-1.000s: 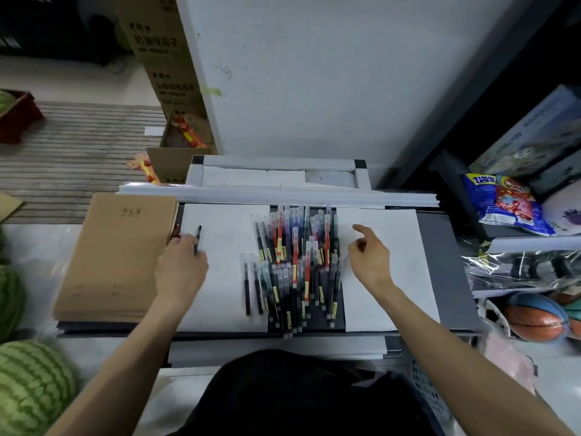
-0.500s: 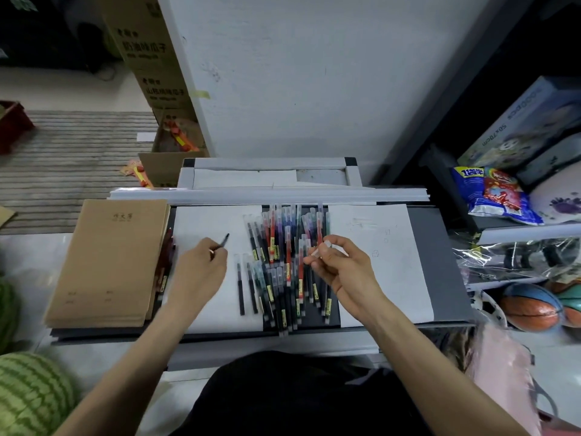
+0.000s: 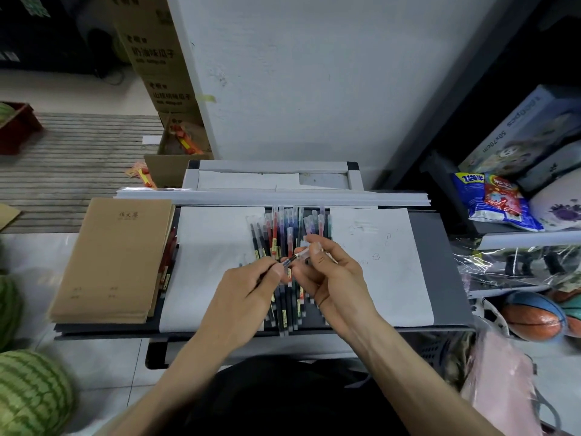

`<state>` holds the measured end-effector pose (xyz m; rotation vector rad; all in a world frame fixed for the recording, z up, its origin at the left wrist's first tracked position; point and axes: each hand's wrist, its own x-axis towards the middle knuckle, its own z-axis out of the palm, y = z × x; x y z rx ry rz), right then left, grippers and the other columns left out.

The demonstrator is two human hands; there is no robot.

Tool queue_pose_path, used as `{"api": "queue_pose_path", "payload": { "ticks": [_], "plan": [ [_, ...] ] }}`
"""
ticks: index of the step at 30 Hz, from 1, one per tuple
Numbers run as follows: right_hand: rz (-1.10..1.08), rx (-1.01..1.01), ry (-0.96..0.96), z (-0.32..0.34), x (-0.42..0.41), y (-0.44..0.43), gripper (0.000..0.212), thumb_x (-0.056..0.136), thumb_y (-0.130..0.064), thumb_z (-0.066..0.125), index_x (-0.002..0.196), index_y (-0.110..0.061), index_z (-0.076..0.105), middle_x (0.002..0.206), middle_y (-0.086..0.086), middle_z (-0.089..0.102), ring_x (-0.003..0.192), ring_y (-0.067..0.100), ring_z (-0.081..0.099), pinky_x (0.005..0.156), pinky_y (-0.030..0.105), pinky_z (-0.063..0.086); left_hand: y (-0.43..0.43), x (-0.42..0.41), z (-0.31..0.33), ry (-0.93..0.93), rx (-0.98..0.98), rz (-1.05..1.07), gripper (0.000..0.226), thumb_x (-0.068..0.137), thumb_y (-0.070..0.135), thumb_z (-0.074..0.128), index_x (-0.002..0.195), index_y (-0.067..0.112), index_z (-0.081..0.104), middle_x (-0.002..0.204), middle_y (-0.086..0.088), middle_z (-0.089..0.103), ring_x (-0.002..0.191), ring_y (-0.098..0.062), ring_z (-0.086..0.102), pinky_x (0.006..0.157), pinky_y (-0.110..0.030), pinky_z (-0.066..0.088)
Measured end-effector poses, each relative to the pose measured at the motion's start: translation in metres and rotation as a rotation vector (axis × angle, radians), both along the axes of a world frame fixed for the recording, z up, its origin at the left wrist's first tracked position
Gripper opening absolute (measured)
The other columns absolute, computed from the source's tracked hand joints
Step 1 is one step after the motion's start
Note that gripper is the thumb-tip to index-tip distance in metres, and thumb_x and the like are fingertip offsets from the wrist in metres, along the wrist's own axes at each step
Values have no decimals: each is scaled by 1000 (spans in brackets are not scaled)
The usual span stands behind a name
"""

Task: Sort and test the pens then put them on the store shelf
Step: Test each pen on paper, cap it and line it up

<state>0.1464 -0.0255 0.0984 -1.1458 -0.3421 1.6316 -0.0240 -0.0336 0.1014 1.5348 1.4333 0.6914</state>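
The fingers (image 3: 274,269) of the left hand (image 3: 248,287) were curled round the dark barrel of one pen (image 3: 290,260), and the fingers (image 3: 316,248) of the right hand (image 3: 333,278) pinched its clear cap (image 3: 305,253). I could not tell whether the cap was seated or just free of the tip. The pen hung in the air between the two hands, tilted up toward the right, directly above the pile (image 3: 279,229) of pens on the counter (image 3: 440,265). That pile lay between two sheets, mixed in colour: black, red, blue and purple barrels side by side, some crossing. The right sheet (image 3: 377,278) carried a few faint scribbles, which I read as test marks, while the left sheet (image 3: 213,247) showed none that I could make out. A few reddish pens (image 3: 168,256) were tucked between the left sheet and the notebooks (image 3: 116,256); I took them for a sorted group, though I was not sure. The shelf (image 3: 518,240) on the right held snack bags and boxes, and I saw no pens on it. I judged the task early: a little testing done, most of the pile unsorted, and all of the shelving left.
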Motion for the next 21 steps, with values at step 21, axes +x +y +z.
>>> {"api": "queue_pose_path", "payload": {
  "ticks": [21],
  "plan": [
    [94, 235, -395, -14, -12, -17, 17, 99, -5, 65, 110, -10, 76, 93, 13, 78, 68, 17, 64, 64, 26, 49, -1, -2, -12, -446, -476, 55, 34, 108, 26, 55, 87, 4, 69, 61, -1, 40, 42, -11, 24, 39, -20, 18]
  ]
}}
